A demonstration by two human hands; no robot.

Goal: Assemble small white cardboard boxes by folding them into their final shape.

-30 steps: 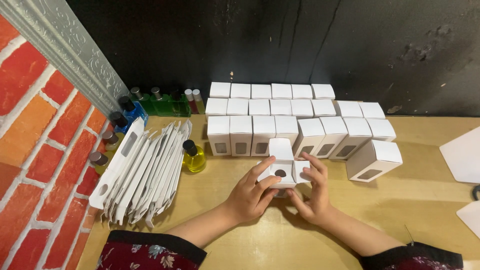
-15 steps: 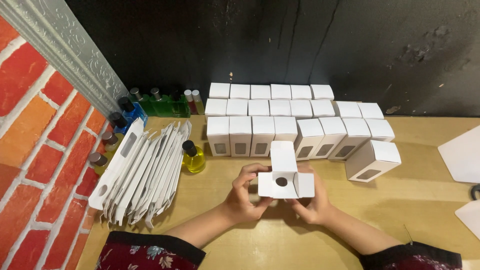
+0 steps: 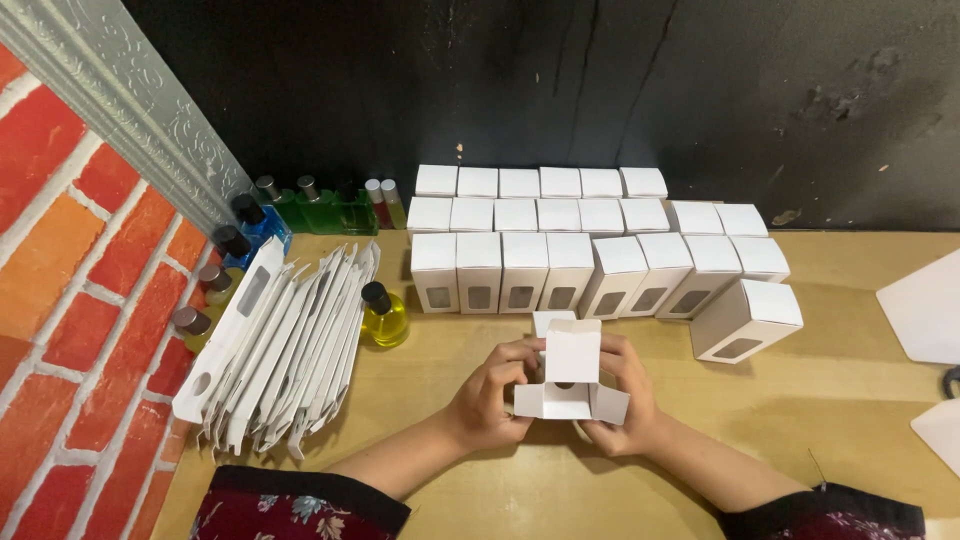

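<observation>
At the near middle of the wooden table (image 3: 800,400), the left hand (image 3: 490,395) grips the left side of a small white carton (image 3: 572,375), fingers curled on its wall, while the right hand (image 3: 625,400) cups its right side. The carton is held just above the table, end flaps splayed open, so the step looks like folding it up; next, the flaps need tucking shut.

Both forearms are extended forward and converge. The left hand (image 3: 487,398) and right hand (image 3: 622,400) are held close together, fingers curled in a closed grip.
</observation>
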